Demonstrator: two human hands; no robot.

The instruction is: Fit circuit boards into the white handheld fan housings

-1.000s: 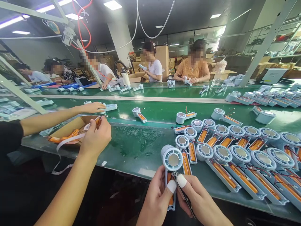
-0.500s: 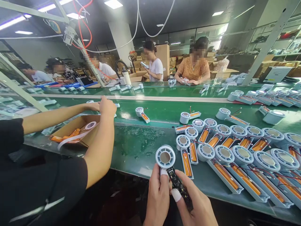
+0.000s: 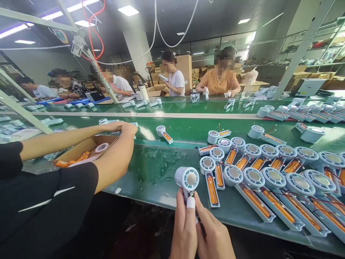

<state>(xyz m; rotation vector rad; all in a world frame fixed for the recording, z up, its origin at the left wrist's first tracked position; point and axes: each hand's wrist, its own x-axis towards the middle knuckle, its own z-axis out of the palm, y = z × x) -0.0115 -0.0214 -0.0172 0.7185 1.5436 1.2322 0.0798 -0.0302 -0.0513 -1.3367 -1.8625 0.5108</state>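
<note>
My left hand (image 3: 184, 225) is closed around the handle of a pale blue handheld fan (image 3: 179, 178), its round head tilted up and facing right. A white covering wraps the thumb tip, which presses on the handle's front. My right hand (image 3: 214, 230) is closed against the same handle from the right, fingertips near the neck. Only a small dark end of a circuit board (image 3: 191, 194) shows below the fan head; fingers hide the rest. Just right of my hands lies another fan body (image 3: 207, 164), an orange battery (image 3: 212, 189) in its open handle.
Rows of open fan bodies (image 3: 275, 176) cover the right side of the green bench (image 3: 151, 169). At left, a co-worker's arms (image 3: 115, 165) reach over a cardboard box (image 3: 93, 144) with orange batteries and a tape roll. Several people sit or stand across the line.
The circuit board, plainly visible before in my right hand, is now mostly hidden at the handle. My hands have come together, and the fan head has turned right. The co-worker's arms have shifted slightly.
</note>
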